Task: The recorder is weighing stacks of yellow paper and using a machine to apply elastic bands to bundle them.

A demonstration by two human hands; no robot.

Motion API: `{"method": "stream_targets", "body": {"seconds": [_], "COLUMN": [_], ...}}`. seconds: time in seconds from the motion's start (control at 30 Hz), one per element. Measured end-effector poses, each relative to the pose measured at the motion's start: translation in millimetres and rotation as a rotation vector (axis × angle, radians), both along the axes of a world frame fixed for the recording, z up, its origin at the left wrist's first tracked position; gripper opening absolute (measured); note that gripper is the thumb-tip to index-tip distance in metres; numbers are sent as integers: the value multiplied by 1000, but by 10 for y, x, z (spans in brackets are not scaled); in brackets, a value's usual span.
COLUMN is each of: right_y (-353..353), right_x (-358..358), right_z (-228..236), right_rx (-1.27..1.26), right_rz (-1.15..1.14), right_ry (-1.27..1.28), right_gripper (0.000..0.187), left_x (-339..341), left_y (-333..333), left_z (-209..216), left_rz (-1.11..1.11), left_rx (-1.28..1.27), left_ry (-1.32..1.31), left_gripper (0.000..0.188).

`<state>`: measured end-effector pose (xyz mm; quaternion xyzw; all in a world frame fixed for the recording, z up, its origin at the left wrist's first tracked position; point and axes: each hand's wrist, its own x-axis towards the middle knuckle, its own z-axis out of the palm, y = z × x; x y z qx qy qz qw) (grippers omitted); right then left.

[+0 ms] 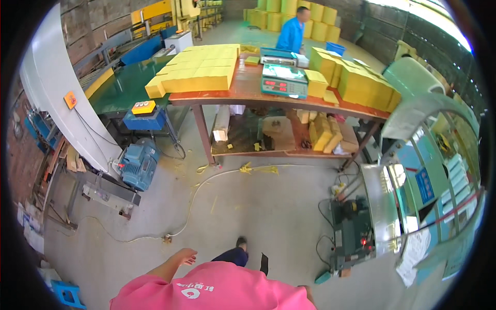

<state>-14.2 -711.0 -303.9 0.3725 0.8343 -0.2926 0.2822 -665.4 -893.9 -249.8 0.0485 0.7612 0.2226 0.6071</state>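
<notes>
My left hand (185, 256) hangs beside my pink shirt, above the grey floor. It is open, its fingers loosely bent and no object in it, and it touches nothing. Only a sliver of my right arm shows by the shirt's lower right edge; the hand itself is out of sight. Well ahead of me stands a red-brown table (253, 85). Stacks of yellow paper blocks (199, 67) rest on its left end, and more yellow stacks (361, 82) fill the right end. Between them sits a digital scale (284, 80) with a lit red display.
A pale cable (194, 199) snakes across the floor. At left are a blue motor (140, 164), a green conveyor belt (129, 82) and a white machine column (67, 98). A wrapping machine (382, 206) stands at right. Behind the table is a person in blue (292, 35).
</notes>
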Motion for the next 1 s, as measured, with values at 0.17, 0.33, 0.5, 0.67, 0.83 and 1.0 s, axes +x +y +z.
{"method": "stream_targets", "body": {"seconds": [0.17, 0.33, 0.5, 0.67, 0.83, 1.0], "right_y": [1460, 2975, 4256, 6022, 7480, 8696], "right_x": [-144, -1591, -3269, -3914, -4675, -5313], "right_z": [-756, -521, 951, 1870, 3312, 3757], "right_rx": [-515, -310, -466, -278, 423, 786], "right_rz": [-1634, -973, -1302, -990, -503, -279], "right_ry": [604, 542, 708, 915, 1201, 1089], "right_gripper": [36, 18, 32, 29, 25, 15], "left_x": [-389, -817, -764, -719, -926, -1079], "left_y": [1858, 4757, 6827, 8533, 9794, 10459], "left_z": [54, 792, 2722, 3496, 3453, 3242], "left_rz": [35, -247, -332, -379, -299, -218], "left_rx": [282, 561, 989, 1098, 1131, 1010], "left_ry": [-84, 173, 180, 302, 362, 388], "left_gripper": [33, 31, 31, 31, 22, 18]}}
